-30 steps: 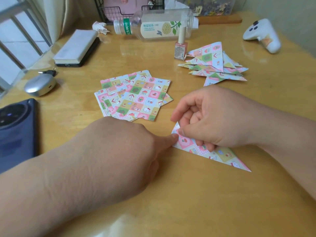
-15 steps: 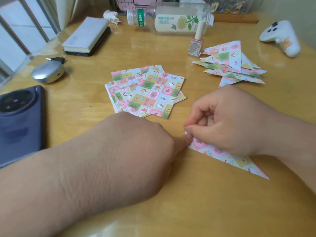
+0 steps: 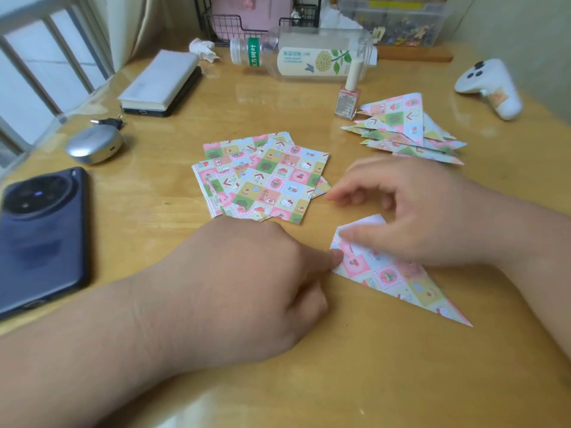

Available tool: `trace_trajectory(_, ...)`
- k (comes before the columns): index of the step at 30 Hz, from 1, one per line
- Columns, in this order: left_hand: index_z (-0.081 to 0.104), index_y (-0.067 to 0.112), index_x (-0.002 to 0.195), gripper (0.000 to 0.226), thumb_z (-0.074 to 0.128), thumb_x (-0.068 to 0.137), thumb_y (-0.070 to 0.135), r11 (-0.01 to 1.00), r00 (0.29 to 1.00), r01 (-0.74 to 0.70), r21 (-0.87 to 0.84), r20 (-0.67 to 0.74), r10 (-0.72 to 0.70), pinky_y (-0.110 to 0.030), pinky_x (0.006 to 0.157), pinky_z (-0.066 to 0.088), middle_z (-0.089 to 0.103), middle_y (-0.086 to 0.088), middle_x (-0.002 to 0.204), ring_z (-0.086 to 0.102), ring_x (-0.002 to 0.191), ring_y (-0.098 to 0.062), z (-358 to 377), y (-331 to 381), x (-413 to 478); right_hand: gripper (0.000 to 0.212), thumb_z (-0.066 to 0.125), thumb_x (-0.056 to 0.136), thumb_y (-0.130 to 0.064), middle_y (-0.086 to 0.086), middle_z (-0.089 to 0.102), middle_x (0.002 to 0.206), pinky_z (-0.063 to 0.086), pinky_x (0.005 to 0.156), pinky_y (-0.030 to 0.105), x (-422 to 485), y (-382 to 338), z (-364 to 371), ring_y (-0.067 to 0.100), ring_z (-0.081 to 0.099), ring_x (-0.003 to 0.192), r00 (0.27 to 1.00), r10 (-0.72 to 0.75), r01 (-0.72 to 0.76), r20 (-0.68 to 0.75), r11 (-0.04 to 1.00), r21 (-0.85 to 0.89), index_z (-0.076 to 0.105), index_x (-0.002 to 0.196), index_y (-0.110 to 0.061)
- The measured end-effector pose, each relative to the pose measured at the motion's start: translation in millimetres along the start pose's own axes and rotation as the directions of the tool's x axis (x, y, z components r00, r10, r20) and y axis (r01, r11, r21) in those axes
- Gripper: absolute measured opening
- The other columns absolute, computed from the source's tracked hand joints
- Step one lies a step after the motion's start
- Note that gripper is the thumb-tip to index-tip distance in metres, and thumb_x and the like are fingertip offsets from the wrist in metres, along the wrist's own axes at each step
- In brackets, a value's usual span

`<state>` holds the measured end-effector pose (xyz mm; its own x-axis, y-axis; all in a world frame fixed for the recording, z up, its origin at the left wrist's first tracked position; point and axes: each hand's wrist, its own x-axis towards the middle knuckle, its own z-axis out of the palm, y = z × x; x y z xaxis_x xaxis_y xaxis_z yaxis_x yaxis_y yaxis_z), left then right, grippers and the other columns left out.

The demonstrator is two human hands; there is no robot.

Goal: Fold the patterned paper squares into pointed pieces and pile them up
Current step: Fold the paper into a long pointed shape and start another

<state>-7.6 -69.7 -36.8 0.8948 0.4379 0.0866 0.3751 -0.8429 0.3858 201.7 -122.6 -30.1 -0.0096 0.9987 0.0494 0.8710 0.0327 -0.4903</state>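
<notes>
Folded piece (image 3: 395, 279) lower right of frame, flat on tabletop (image 3: 370, 375). Left hand (image 3: 247, 282) curled, index tip pinning blunt corner. Right hand (image 3: 417, 211) loose, fingers (image 3: 343, 196) spread, gripping nothing, thumb pressing top flap. Paper thin, light, glossy: probably slides and creases easily. Best pinched at thick folded edge, not sharp tip. Squares (image 3: 265, 183) centre, pile (image 3: 401, 128) upper right.

left hand (image 3: 247, 282) fisted, right hand (image 3: 411, 211) loosely spread
</notes>
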Motion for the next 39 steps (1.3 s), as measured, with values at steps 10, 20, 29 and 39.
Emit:
trace_trajectory(10, 0.069, 0.037, 0.094, 0.022, 0.075, 0.078, 0.051, 0.971, 0.975, 0.153, -0.186, -0.135, -0.179, -0.029, 0.064, 0.048, 0.058, 0.017, 0.076, 0.053, 0.068, 0.0, 8.1, -9.3, 15.2, 0.017, 0.076, 0.08, -0.039, -0.017, 0.059, 0.064, 0.04, 0.051, 0.017, -9.0, -14.5, -7.0, -0.001, 0.052, 0.057, 0.972, 0.15, -0.14, 0.18, 0.988, -0.068, 0.062, 0.077, -0.03)
trace_trajectory(20, 0.072, 0.023, 0.078, 0.015, 0.07, 0.093, 0.027, 0.817, 0.972, 0.128, -0.562, -0.094, -0.217, -0.017, 0.055, 0.037, 0.066, 0.006, 0.074, 0.048, 0.056, -0.005, 0.4, -10.2, 16.0, 0.008, 0.078, 0.079, -0.029, -0.001, 0.074, 0.075, 0.054, 0.067, 0.039, -13.5, -11.8, -9.3, 0.022, 0.068, 0.072, 0.999, 0.032, -0.029, -0.001, 0.922, 0.387, 0.076, 0.078, -0.022)
trace_trajectory(29, 0.071, 0.024, 0.072, 0.016, 0.063, 0.083, 0.032, 0.83, 0.973, 0.087, -0.551, -0.133, -0.19, -0.024, 0.06, 0.043, 0.067, 0.006, 0.076, 0.059, 0.065, -0.012, 4.0, -10.2, 15.9, 0.008, 0.074, 0.07, -0.017, -0.004, 0.061, 0.05, 0.039, 0.047, 0.02, -12.2, -30.1, -1.2, 0.004, 0.048, 0.045, 0.992, 0.087, -0.052, -0.091, 0.941, 0.334, 0.074, 0.063, -0.019)
trace_trajectory(39, 0.075, 0.019, 0.063, 0.024, 0.073, 0.085, 0.009, 0.841, 0.962, 0.109, -0.53, -0.157, -0.224, -0.011, 0.058, 0.037, 0.066, 0.008, 0.069, 0.057, 0.064, -0.006, -5.2, -6.4, 16.2, 0.008, 0.068, 0.055, -0.027, -0.011, 0.063, 0.049, 0.039, 0.042, 0.012, -11.8, -30.5, -14.2, 0.001, 0.052, 0.043, 0.962, 0.234, -0.201, -0.141, 0.956, 0.213, 0.072, 0.056, -0.02)
